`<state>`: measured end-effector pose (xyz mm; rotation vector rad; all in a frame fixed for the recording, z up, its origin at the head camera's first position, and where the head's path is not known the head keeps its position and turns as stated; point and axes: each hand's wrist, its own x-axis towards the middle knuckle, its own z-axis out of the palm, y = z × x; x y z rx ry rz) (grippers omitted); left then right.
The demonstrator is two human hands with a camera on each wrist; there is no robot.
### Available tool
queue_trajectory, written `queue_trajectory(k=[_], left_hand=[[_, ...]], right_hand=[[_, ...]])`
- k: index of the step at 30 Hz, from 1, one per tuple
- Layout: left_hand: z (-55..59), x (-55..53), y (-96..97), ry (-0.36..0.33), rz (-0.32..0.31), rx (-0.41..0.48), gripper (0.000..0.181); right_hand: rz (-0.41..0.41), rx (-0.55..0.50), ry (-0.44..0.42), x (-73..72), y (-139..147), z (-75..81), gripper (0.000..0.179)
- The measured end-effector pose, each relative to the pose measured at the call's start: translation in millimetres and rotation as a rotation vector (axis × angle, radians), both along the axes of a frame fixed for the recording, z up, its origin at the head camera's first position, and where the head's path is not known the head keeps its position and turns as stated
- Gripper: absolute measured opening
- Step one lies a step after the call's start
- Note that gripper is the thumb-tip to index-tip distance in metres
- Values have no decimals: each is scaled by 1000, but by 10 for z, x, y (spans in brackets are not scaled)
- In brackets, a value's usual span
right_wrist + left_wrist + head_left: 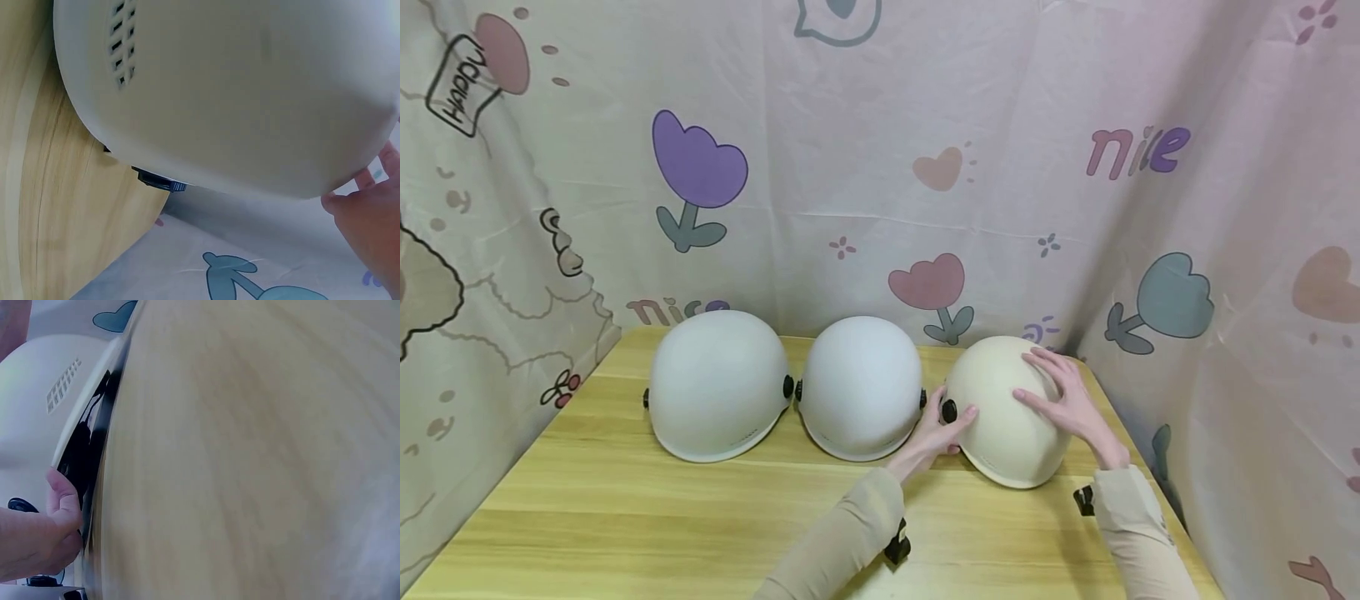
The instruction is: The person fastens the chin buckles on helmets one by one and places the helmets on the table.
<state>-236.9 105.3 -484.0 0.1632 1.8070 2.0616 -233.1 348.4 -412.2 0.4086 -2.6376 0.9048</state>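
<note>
On the wooden surface (pixel 625 517), before the printed curtain (pixel 820 167), a white helmet (pixel 718 383) is the first in a row of three, all with the dome upward, probably because a round shell stands more steadily on its rim. Just beside it comes the middle helmet (pixel 861 387), also white, and their black side knobs (pixel 788 387) nearly meet. Next is the left hand (pixel 931 435), which grips the near left edge of the cream helmet (pixel 1000 433), the last of the row, with the thumb against the shell; this lower edge seems the natural place to grasp. Whether the rim there is slightly raised, I cannot say surely, because the left wrist view shows it too narrowly. Furthest right, the right hand (pixel 1071 404) lays spread fingers upon the dome without clenching, perhaps to steady it, as this smooth curve offers no handle.
</note>
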Motion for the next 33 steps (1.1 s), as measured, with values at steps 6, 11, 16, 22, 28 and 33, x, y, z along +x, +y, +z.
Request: queue_trajectory(k=[6, 11, 16, 22, 28, 33], left_hand=[[12, 11, -14, -1, -3, -7, 89], [28, 20, -26, 33, -1, -27, 87], [29, 24, -41, 61, -1, -18, 88], [32, 37, -72, 102, 8, -8, 87], [77, 42, -87, 161, -3, 54, 84], [100, 27, -103, 161, -17, 134, 77]], right_hand=[[-17, 15, -40, 15, -4, 32, 69], [-18, 6, -42, 27, 12, 37, 69], [-19, -15, -46, 55, 16, 58, 69], [8, -46, -40, 54, 34, 78, 68], [17, -52, -45, 68, 85, 113, 69], [16, -55, -66, 99, 116, 140, 68]])
